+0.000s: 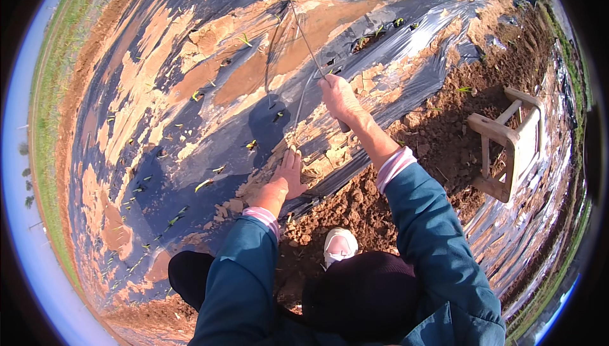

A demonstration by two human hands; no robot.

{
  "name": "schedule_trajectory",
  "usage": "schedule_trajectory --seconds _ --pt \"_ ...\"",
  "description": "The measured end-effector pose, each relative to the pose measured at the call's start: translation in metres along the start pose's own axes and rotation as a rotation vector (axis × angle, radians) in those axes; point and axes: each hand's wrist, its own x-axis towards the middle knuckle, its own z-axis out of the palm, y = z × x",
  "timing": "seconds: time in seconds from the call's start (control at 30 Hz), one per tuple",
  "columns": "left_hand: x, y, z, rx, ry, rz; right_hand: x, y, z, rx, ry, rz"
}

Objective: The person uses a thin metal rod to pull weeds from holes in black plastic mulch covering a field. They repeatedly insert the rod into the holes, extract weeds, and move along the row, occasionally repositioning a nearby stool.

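My right hand [338,98] is closed around the handle of a thin metal rod tool [307,39]. The dark butt of the handle sticks out below the fist, and the rod slants up and left over the plastic. Palm down, my left hand [289,174] lies on soil-covered black plastic mulch film [223,141], with its fingers stretched forward and nothing held. A thin pale line [301,103] runs between the two hands; I cannot tell whether it is wire or a fold. Small green seedlings [203,185] poke through holes in the film.
A small wooden stool [504,143] lies tipped at the right on loose brown soil [361,198]. One white shoe [340,245] stands on that soil below my hands. More seedlings [376,31] grow in a torn hole up ahead. A grass strip [52,122] borders the field at left.
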Motion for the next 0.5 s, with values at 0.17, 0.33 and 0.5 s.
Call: schedule_trajectory --seconds 0.17,0.33,0.5 --pt "-0.002 0.004 -0.003 0.010 0.000 -0.010 -0.017 0.008 -0.012 -0.405 -0.209 -0.293" --pt "-0.005 0.008 -0.008 -0.007 -0.010 -0.033 -0.051 -0.005 0.003 -0.421 -0.176 -0.195" --pt "-0.006 0.002 0.000 -0.019 0.015 0.000 -0.081 0.002 -0.033 -0.363 -0.163 -0.163"
